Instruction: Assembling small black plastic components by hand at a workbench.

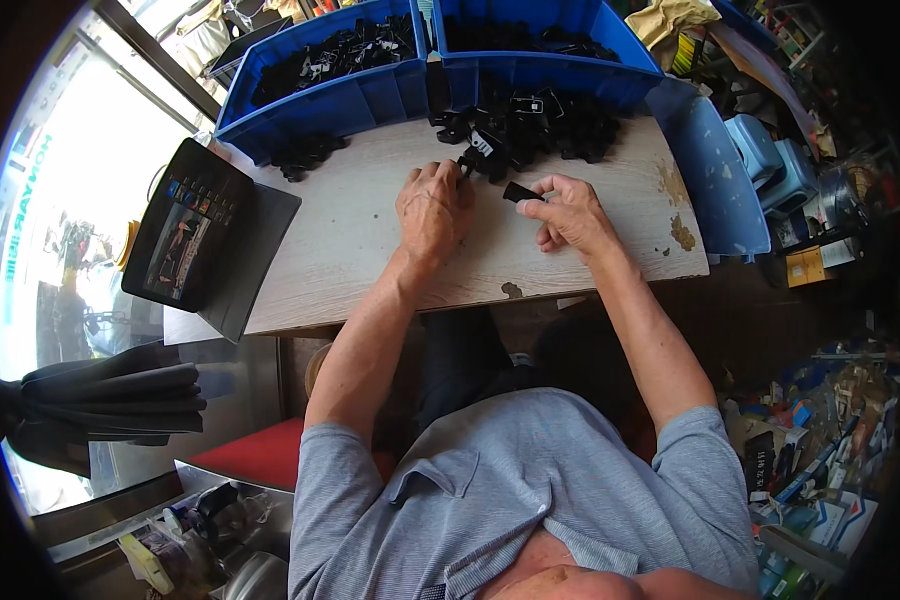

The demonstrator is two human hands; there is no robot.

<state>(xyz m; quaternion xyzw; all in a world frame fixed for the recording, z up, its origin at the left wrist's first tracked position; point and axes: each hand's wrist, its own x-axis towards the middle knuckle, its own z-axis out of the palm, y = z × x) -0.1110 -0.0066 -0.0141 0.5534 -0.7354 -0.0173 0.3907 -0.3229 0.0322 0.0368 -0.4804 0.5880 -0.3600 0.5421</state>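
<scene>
Piece (pixel 518 192): small, plain black, flat-looking, roughly rectangular, its free end jutting leftward; just right of centre, upper half of the frame.
Right hand (pixel 572 215): thumb and fingertips pinching the piece, lower fingers loosely curled.
Left hand (pixel 433 210): upper centre, fingers bent down by the pile's near edge; cannot tell whether they grip a part.
Pile (pixel 582 130): black parts, a few with silvery metal, upper centre rightward.
Bins (pixel 355 108): blue, holding similar parts, top of the frame.
</scene>
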